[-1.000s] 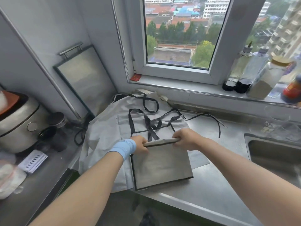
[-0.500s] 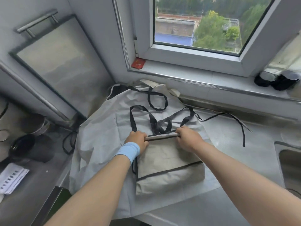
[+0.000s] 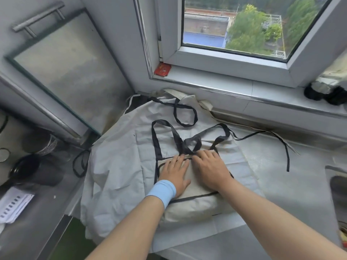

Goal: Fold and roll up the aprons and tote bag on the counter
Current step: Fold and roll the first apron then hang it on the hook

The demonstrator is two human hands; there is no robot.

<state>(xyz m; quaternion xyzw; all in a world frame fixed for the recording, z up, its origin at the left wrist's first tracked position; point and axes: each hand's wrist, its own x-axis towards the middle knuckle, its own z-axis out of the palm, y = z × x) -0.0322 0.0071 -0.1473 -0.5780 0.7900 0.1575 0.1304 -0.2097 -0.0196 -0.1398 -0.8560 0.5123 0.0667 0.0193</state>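
Observation:
A beige folded cloth piece with black trim (image 3: 191,207) lies on top of a pale grey apron (image 3: 116,169) spread over the steel counter. Black straps (image 3: 176,136) loop and cross just beyond the folded piece. My left hand (image 3: 173,173), with a light blue wristband, lies flat on the piece with fingers spread. My right hand (image 3: 210,168) presses flat beside it, fingertips at the far folded edge. Neither hand grips anything. Another cream fabric (image 3: 180,94) peeks out at the back by the wall.
A glass-fronted panel with a metal handle (image 3: 62,72) leans at the left. Dark cups (image 3: 30,169) and a paper (image 3: 13,203) sit on the left counter. A sink (image 3: 338,188) is at the right edge. Bottles (image 3: 326,89) stand on the window sill.
Both hands have let go of the rolled far edge and now lie flat on the folded piece. The camera has tilted down and closer.

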